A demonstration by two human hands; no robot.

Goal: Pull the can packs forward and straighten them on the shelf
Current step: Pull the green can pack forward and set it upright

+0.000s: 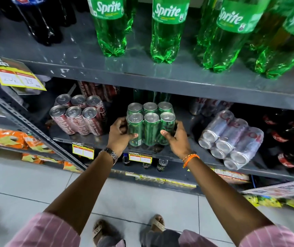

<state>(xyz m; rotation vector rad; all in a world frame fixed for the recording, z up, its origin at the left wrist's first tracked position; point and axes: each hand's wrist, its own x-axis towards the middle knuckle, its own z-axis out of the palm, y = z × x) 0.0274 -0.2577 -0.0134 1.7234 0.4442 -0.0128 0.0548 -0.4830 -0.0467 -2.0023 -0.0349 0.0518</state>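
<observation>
A shrink-wrapped pack of green cans [150, 123] stands upright near the front edge of the grey middle shelf [183, 154]. My left hand [120, 135] grips its left side and my right hand [176, 138] grips its right side, thumbs on the front. To the left stands a red cola can pack [78, 116], upright and turned slightly. To the right a silver can pack [231, 139] lies on its side, can tops facing forward. More can packs sit dim at the back of the shelf.
Green Sprite bottles [166, 31] and dark cola bottles [41, 24] stand on the shelf above, its lip overhanging the cans. Dark bottles with red caps [292, 139] fill the far right. Yellow price tags [83, 150] hang on the shelf edge. Single cans [162, 164] stand on the lower shelf.
</observation>
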